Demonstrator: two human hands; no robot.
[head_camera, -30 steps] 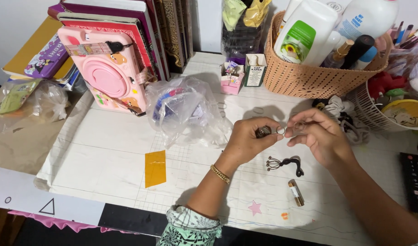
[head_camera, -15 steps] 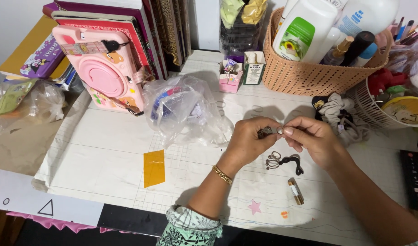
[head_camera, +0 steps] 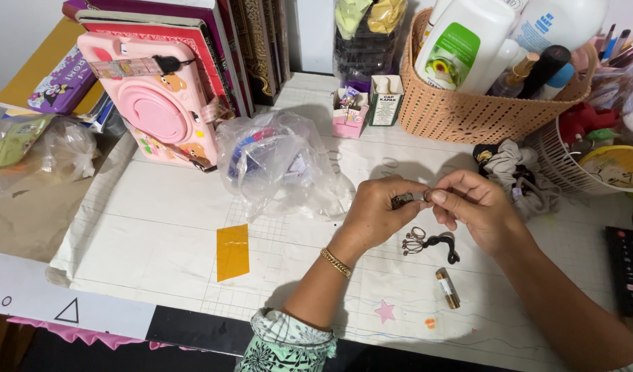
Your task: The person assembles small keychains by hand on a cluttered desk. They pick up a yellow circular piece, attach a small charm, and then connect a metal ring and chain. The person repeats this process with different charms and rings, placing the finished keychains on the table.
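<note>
Both hands — left hand [head_camera: 375, 217], right hand [head_camera: 475, 210] — pinch a small dark metal piece [head_camera: 404, 200]; open mat [head_camera: 144, 227] at nine o'clock, orange sticker [head_camera: 232, 251] there.

Plastic bag [head_camera: 278, 169] left of hands, basket [head_camera: 461, 114] behind, vial [head_camera: 447, 288] in front.

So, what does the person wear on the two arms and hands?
The left hand has a gold chain bracelet on the wrist. Lower on that arm, at the elbow, a sleeve with a green, white and black floral pattern shows. The right hand and its forearm are bare: no bracelet, watch or sleeve is visible. I see no rings on the fingers.
</note>
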